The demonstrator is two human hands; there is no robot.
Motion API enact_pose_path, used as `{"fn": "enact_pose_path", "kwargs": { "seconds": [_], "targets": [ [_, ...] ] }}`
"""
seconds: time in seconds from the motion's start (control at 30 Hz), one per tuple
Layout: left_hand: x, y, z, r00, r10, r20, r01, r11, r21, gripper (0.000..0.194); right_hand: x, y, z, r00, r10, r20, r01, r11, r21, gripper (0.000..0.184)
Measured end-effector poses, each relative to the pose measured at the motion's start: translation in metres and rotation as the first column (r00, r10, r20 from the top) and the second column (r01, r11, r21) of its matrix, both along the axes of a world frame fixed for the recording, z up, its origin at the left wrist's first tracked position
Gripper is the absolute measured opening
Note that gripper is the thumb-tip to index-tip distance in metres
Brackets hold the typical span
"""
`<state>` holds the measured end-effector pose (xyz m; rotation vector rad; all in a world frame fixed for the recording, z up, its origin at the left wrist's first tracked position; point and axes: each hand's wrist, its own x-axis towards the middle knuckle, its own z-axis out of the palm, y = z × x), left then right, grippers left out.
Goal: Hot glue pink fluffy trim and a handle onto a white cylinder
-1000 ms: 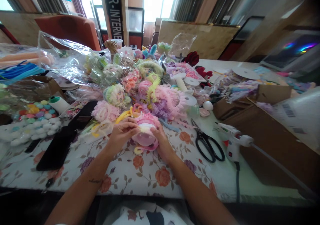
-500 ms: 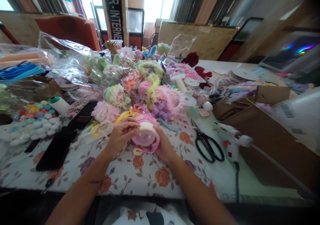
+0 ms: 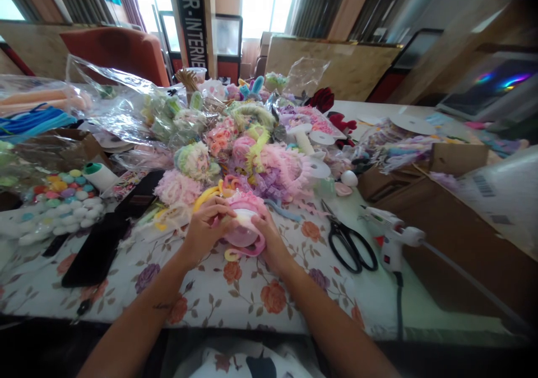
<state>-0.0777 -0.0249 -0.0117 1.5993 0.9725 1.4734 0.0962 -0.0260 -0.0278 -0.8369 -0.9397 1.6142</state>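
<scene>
Both my hands hold a round pink piece wrapped in frilly pink ribbon (image 3: 244, 229) just above the flowered tablecloth (image 3: 235, 288). My left hand (image 3: 205, 229) pinches its left upper edge with curled fingers. My right hand (image 3: 269, 238) cups its right side, thumb on the white top. A loose end of pink ribbon loops under the piece.
A heap of pastel frilly ribbon rolls (image 3: 252, 148) lies right behind my hands. Black scissors (image 3: 348, 243) and a white glue gun (image 3: 393, 240) lie to the right, beside cardboard boxes (image 3: 454, 210). Left: a black strip (image 3: 105, 238), pompoms in a bag (image 3: 54, 204), a thread spool (image 3: 98, 175).
The pink piece has turned slightly in my hands; my right thumb has come up over its top. Everything else on the table stays put.
</scene>
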Motion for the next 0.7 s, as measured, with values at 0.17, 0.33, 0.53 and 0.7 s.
{"fn": "enact_pose_path", "kwargs": {
  "seconds": [0.17, 0.33, 0.53, 0.7],
  "targets": [
    [-0.005, 0.002, 0.002, 0.992, -0.109, 0.062, 0.116, 0.987, -0.111, 0.003, 0.002, 0.002, 0.000, 0.993, -0.079, 0.088, 0.070, 0.992, 0.103, 0.042],
    [-0.009, 0.003, 0.006, 0.970, -0.178, 0.164, 0.208, 0.960, -0.188, 0.005, 0.002, 0.003, 0.001, 0.983, -0.117, 0.140, 0.095, 0.984, 0.153, 0.042],
    [-0.011, 0.004, 0.010, 0.963, -0.212, 0.165, 0.246, 0.942, -0.228, 0.008, 0.004, 0.003, 0.003, 0.975, -0.118, 0.187, 0.080, 0.977, 0.198, 0.048],
    [-0.010, 0.005, 0.007, 0.971, -0.200, 0.132, 0.220, 0.961, -0.168, 0.008, 0.005, 0.005, 0.001, 0.971, -0.133, 0.198, 0.084, 0.967, 0.240, 0.049]
  ]
}}
